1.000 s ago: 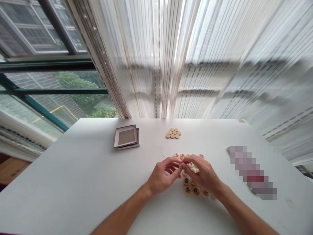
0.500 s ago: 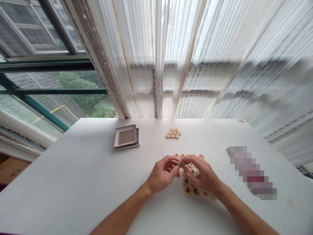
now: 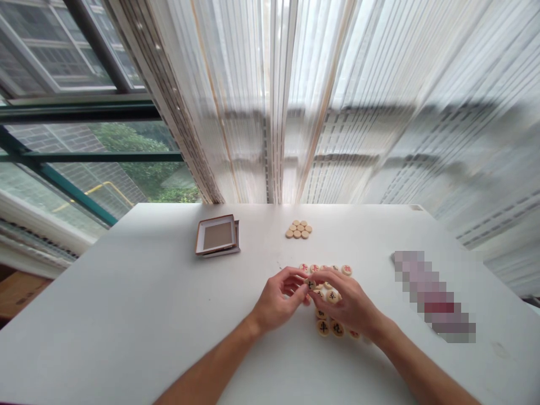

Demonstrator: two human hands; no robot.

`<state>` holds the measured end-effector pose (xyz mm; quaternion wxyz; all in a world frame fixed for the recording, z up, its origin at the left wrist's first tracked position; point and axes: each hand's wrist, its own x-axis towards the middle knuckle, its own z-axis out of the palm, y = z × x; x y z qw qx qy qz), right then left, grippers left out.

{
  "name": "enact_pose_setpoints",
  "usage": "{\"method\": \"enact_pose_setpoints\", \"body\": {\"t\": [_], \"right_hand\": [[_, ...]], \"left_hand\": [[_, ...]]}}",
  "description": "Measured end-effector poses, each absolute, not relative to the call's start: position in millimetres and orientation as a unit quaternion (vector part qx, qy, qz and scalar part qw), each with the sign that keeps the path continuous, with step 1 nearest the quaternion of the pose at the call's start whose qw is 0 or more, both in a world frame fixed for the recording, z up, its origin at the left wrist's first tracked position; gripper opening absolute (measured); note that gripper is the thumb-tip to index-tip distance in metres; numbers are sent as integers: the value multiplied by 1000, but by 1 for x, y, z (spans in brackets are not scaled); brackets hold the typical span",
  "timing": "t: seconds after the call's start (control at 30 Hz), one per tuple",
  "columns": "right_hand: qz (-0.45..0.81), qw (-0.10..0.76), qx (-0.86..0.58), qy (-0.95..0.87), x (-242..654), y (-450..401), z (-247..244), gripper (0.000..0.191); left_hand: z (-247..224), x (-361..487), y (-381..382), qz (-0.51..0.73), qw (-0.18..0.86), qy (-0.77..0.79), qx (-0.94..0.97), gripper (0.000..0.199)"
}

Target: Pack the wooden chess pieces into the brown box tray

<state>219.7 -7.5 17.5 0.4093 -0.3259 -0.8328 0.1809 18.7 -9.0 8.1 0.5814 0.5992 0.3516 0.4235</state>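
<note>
My left hand (image 3: pixel 280 298) and my right hand (image 3: pixel 348 301) meet at a round wooden Chinese chess piece (image 3: pixel 310 284) with a black character facing up. Fingertips of both hands close on it from opposite sides. More pieces lie face up in rough rows around and under the hands. A red-lettered piece (image 3: pixel 346 270) is at the back right of these rows, and a black-lettered piece (image 3: pixel 323 328) sits at the front. My right hand and its fingers hide part of the rows.
Several face-down chess pieces (image 3: pixel 299 229) form a cluster farther back on the white table (image 3: pixel 147 315). An open shallow box (image 3: pixel 217 235) stands at the back left. On the right lies a long pixelated object (image 3: pixel 434 298). Curtains (image 3: pixel 337 112) hang behind the table.
The fingers of my right hand have closed in leftward on the held piece, covering more of it. My left hand has hardly moved.
</note>
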Motion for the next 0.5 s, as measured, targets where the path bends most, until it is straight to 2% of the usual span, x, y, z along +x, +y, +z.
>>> {"method": "enact_pose_setpoints", "body": {"t": [0.23, 0.5], "right_hand": [[176, 391, -333, -840, 217, -10, 18, 31], [177, 389, -332, -841, 218, -11, 19, 35]], "left_hand": [[6, 20, -9, 425, 542, 378, 618, 28], [7, 20, -10, 432, 548, 372, 612, 27]]}}
